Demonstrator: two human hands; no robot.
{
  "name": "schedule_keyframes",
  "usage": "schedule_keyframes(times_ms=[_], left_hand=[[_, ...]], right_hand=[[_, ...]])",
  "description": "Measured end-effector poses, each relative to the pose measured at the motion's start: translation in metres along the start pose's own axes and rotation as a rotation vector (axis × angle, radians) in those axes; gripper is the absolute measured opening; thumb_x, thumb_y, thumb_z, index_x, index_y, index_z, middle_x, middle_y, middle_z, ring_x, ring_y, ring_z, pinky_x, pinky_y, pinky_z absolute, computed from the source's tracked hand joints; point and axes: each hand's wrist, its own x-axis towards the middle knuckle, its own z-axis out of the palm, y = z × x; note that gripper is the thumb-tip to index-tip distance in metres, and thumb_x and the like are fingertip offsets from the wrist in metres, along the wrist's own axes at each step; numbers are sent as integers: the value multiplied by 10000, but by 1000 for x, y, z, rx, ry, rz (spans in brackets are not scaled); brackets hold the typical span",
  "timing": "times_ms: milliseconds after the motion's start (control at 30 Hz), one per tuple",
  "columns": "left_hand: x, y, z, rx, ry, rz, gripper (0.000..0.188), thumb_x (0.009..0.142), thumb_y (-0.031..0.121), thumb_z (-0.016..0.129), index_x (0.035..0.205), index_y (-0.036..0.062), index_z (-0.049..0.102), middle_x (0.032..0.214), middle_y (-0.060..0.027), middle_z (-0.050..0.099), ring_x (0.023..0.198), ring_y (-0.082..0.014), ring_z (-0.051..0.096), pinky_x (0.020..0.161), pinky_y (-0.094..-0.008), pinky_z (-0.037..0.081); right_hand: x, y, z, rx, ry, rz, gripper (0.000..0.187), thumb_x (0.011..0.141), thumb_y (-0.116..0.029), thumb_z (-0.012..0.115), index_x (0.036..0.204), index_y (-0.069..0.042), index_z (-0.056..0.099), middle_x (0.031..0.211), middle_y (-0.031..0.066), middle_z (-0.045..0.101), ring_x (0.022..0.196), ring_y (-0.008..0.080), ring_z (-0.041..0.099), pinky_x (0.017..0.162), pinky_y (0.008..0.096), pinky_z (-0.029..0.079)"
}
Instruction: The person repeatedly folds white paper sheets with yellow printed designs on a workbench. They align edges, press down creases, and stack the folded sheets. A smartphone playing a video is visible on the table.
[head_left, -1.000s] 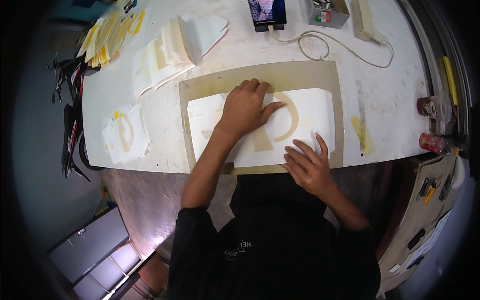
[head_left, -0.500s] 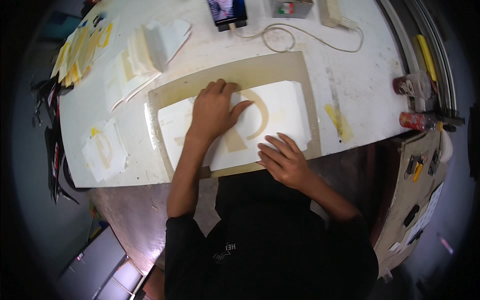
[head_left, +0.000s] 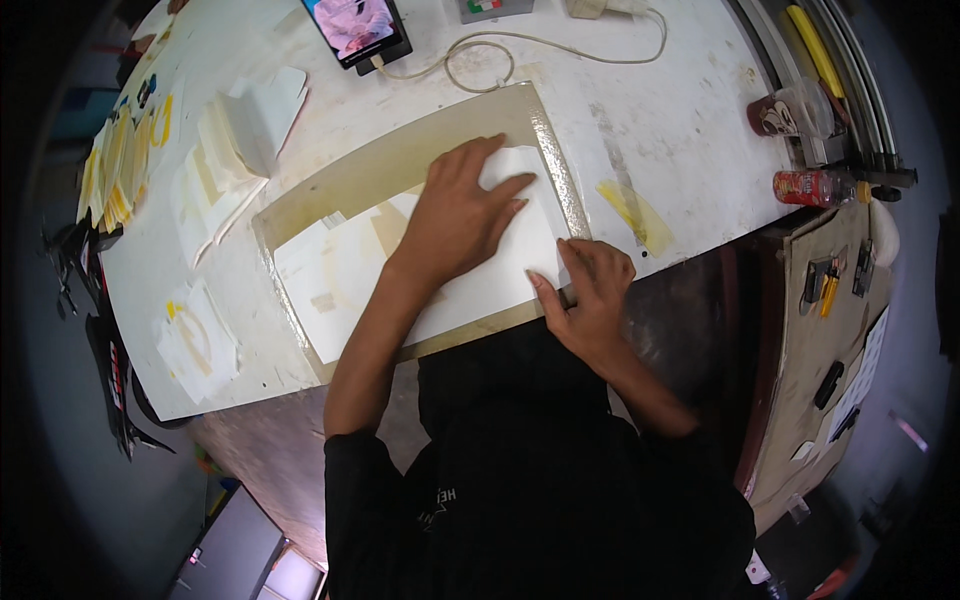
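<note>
White paper sheets with pale tan patches lie on a translucent, yellowish rectangular mat at the table's front edge. Plain white paper makes up their right part. Across the paper rests my left hand, open, its fingers and thumb spread and pressing down. My right hand is at the paper's lower right corner, the thumb on the sheet and the fingers over the edge, apart from each other. Some of the tan marking is hidden under my left hand and forearm.
Left of the mat lie a cut paper piece, folded papers and yellow-edged sheets. A phone with a cable stands at the back. Yellow tape, a cup and a red-labelled bottle are at right.
The large curved tan shape on the paper no longer shows; plain white is there instead. My left hand has spread farther right, and my right hand has risen to the paper's right edge. The view has shifted.
</note>
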Motion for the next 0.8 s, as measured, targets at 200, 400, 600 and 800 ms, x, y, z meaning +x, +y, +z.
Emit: schedule_keyframes(times_ms=[200,400,600,800], left_hand=[[1,4,8,25,-147,67,317,960,222,698,1272,191,744,1569,-217,436,1442,-436,417,1174,-547,361],[2,8,4,28,-173,59,346,956,221,703,1299,199,741,1580,-224,428,1459,-435,406,1195,-556,347],[0,7,4,25,-187,52,361,950,234,715,1309,204,740,1593,-222,418,1463,-431,403,1200,-560,342],[1,6,4,34,-190,65,377,944,251,724,1319,208,737,1600,-217,413,1464,-430,401,1204,-559,336]], right_hand=[[-9,0,7,-27,10,14,472,892,-303,811,1213,23,697,1247,143,616,1203,303,536,1068,541,312],[-13,3,8,-39,-11,-1,538,895,-331,807,1280,18,666,1287,152,603,1237,311,532,1096,583,281],[-19,4,12,-52,-31,-9,607,891,-345,804,1350,8,621,1340,166,581,1264,325,525,1098,621,258],[-22,4,13,-53,-35,-8,656,894,-356,795,1400,3,583,1355,179,572,1280,342,517,1101,625,254]])
